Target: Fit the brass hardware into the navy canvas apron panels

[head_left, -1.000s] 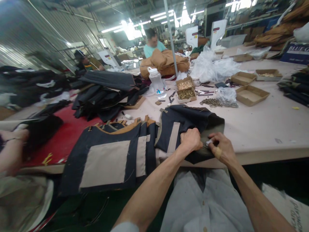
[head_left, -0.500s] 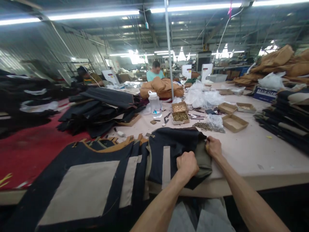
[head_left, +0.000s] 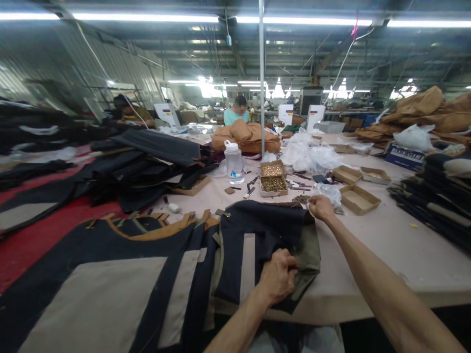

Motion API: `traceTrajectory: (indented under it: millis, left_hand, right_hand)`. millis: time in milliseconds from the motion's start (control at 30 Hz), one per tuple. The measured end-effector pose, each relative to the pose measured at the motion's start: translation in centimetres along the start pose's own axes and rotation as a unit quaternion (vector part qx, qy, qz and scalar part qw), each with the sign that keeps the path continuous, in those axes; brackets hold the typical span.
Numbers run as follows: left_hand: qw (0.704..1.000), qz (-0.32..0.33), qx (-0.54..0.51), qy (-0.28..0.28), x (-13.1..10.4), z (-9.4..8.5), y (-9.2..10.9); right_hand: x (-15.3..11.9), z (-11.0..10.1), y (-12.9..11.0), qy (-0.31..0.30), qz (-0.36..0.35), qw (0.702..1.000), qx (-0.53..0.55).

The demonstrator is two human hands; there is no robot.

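In front of me at the table edge lies a folded dark navy cloth piece with a beige strip and an olive underside showing at its right. My left hand is closed on the cloth near its lower middle, bunching it slightly. At the top right corner my right hand pinches the cloth edge; what lies between the fingertips is too small to tell. Left of this piece, overlapping navy cloth pieces with beige patches and tan trim hang partly over the edge.
Beyond the cloth stand a water bottle, a box of brass-coloured small parts, loose tools and an open cardboard tray. Dark cloth stacks lie right and left. A metal pole rises mid-table. A co-worker sits beyond.
My view has shifted slightly, and the near cloth sits lower and further left in it. My left hand appears lower, still on the cloth; my right hand stays at the top right corner.
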State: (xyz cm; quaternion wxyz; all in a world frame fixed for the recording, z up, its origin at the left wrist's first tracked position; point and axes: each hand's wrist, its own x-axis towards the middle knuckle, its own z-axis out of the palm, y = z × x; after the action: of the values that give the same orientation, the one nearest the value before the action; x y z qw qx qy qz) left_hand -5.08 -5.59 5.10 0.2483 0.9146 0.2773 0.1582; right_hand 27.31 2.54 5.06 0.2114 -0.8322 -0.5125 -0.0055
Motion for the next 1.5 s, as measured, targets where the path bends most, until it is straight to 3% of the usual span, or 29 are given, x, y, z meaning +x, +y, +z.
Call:
traceTrajectory:
  millis: [267, 433, 600, 867, 1100, 1233, 1367, 1400, 1500]
  left_hand:
    - [0.998, 0.019, -0.03, 0.052, -0.4, 1.8, -1.1]
    - [0.998, 0.001, -0.037, 0.048, -0.4, 1.6, -0.9]
    - [0.999, -0.007, -0.035, 0.016, -0.4, 0.9, -0.4]
    - [0.999, -0.021, -0.034, 0.02, -0.5, 1.0, -0.2]
    - [0.999, -0.013, -0.029, 0.035, -0.6, 1.0, -0.1]
    - [0.997, 0.007, -0.058, 0.051, -0.5, 1.3, 0.0]
    - [0.992, 0.004, -0.106, 0.062, -0.2, 1.6, 0.2]
    - [0.991, 0.0, -0.116, 0.062, -0.1, 1.7, 0.3]
    - [0.99, -0.014, -0.126, 0.064, 0.1, 2.0, 0.4]
  right_hand:
    - [3.8, 2.9, -1.1, -0.066, -0.034, 0.993, -0.09]
    - [4.8, 3.5, -1.2, -0.096, -0.042, 0.984, -0.146]
    - [5.7, 3.2, -1.7, -0.12, -0.063, 0.975, -0.174]
    - [5.6, 2.5, -1.8, -0.129, -0.073, 0.975, -0.168]
    - [4.7, 0.5, -3.9, -0.095, -0.076, 0.983, -0.135]
    - [0.6, -2.5, -3.3, -0.031, -0.048, 0.992, -0.113]
    - [-9.5, -4.8, -2.7, 0.142, -0.066, 0.984, 0.08]
    - [-12.3, -4.9, -2.8, 0.139, -0.079, 0.978, 0.131]
    - [-19.2, -4.3, -3.6, 0.013, -0.145, 0.966, 0.215]
